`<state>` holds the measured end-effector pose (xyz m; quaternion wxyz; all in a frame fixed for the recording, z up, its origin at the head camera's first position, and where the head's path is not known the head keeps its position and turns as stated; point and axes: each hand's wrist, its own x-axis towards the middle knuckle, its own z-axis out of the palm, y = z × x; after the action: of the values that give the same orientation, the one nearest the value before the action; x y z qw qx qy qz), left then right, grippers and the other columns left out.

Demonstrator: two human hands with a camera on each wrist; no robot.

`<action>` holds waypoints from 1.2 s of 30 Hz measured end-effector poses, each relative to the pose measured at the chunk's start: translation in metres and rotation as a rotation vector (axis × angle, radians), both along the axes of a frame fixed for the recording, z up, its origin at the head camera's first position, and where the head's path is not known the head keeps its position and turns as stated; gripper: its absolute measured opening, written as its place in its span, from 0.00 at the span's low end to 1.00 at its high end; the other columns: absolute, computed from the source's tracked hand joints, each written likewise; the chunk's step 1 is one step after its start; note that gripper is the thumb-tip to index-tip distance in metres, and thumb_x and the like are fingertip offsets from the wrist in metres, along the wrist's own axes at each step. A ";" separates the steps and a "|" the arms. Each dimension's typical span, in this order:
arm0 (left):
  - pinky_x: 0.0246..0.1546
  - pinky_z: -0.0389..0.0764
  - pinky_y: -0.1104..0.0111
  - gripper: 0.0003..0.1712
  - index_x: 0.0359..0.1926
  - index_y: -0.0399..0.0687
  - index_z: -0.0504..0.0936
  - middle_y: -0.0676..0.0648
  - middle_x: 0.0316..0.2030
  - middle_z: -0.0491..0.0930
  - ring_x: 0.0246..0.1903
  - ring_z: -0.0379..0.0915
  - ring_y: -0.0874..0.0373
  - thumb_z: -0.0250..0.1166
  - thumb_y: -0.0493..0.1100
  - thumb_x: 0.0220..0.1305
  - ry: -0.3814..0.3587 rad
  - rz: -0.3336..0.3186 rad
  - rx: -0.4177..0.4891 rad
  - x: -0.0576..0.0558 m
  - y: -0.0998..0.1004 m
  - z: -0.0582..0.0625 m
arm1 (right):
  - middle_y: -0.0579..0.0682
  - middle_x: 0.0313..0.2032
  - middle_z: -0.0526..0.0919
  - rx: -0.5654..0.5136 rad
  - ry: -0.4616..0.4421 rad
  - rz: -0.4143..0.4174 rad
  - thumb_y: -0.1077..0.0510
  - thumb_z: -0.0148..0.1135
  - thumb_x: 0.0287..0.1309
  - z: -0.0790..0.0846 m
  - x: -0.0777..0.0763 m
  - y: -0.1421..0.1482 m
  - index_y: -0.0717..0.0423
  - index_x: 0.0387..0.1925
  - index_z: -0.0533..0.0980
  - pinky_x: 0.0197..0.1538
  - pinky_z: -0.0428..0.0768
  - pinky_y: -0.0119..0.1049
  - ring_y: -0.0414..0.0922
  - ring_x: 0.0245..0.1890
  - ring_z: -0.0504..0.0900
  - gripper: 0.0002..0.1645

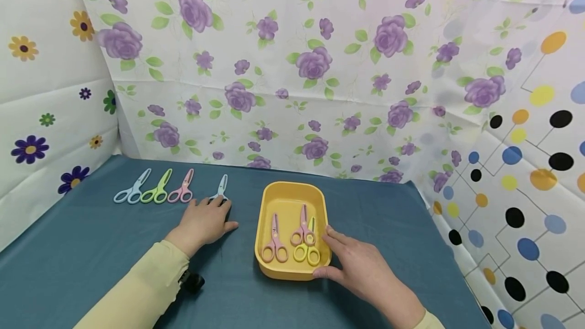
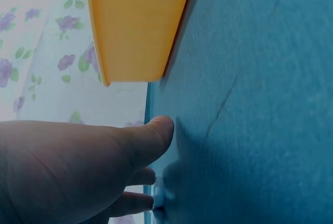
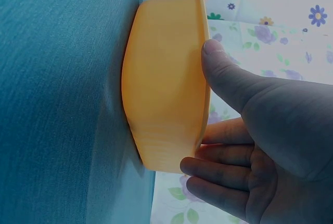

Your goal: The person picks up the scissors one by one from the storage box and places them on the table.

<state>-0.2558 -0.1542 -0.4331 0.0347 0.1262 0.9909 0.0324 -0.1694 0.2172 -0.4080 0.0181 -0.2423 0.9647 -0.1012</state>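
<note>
Four pairs on the blue cloth (image 1: pixel 393 217): light-blue scissors (image 1: pixel 137 187), green scissors (image 1: pixel 160 188) and pink scissors (image 1: pixel 184 188) lie side by side at the left, blades pointing away from the person; a fourth pair, pale-blue scissors (image 1: pixel 222 186), lies apart, between that row and the tray.
Yellow tray (image 1: pixel 292 274): sits on the cloth between the two hands, three pairs inside.
Inside the tray: left-hand pink pair (image 1: pixel 274 240) by the left wall; right-hand pink pair (image 1: pixel 303 229) partly over a yellow pair (image 1: pixel 307 248), both toward the right wall.
Left hand (image 1: pixel 204 221): reaches down onto the pale-blue scissors, fingertips at the handles, thumb spread away toward the tray; the fingers are not wrapped round anything.
Right hand (image 1: pixel 361 263): rests against the tray's right side, thumb at the rim near the front corner, fingers extended along the wall; a wide, loose touch.
Sleeves: pale yellow on both arms, a black object (image 1: pixel 193 283) at the left wrist.
Backdrop: purple-flowered sheet (image 1: pixel 274 141) behind, dotted sheet (image 1: pixel 484 227) at right.
</note>
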 end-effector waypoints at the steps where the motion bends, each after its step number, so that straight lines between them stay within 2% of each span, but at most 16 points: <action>1: 0.71 0.62 0.26 0.41 0.78 0.39 0.75 0.30 0.76 0.71 0.74 0.66 0.25 0.67 0.63 0.79 0.001 0.002 0.002 0.000 -0.001 0.000 | 0.55 0.79 0.72 0.000 0.001 0.001 0.20 0.66 0.62 0.000 0.000 0.000 0.54 0.78 0.75 0.57 0.87 0.61 0.59 0.68 0.83 0.57; 7: 0.71 0.62 0.25 0.41 0.78 0.38 0.75 0.30 0.76 0.71 0.73 0.66 0.25 0.67 0.63 0.79 0.014 0.019 0.007 -0.003 -0.007 0.001 | 0.55 0.79 0.72 0.000 0.005 0.004 0.20 0.65 0.62 0.000 0.000 0.000 0.54 0.78 0.75 0.57 0.86 0.60 0.59 0.68 0.83 0.57; 24: 0.67 0.69 0.27 0.40 0.75 0.37 0.77 0.29 0.73 0.73 0.70 0.70 0.24 0.67 0.63 0.79 0.067 0.046 -0.014 -0.008 -0.019 -0.002 | 0.55 0.79 0.72 0.001 0.011 0.004 0.20 0.66 0.62 0.000 -0.001 0.000 0.54 0.78 0.76 0.57 0.86 0.60 0.59 0.68 0.83 0.57; 36: 0.67 0.68 0.25 0.42 0.77 0.36 0.75 0.28 0.75 0.71 0.71 0.68 0.22 0.67 0.63 0.79 0.055 0.071 -0.028 -0.013 -0.025 -0.009 | 0.55 0.79 0.73 0.006 0.011 0.004 0.20 0.65 0.63 0.000 0.000 0.000 0.55 0.78 0.76 0.57 0.87 0.60 0.59 0.68 0.83 0.57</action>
<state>-0.2687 -0.1793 -0.4417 0.0081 0.0913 0.9957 0.0162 -0.1697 0.2171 -0.4078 0.0139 -0.2449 0.9646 -0.0971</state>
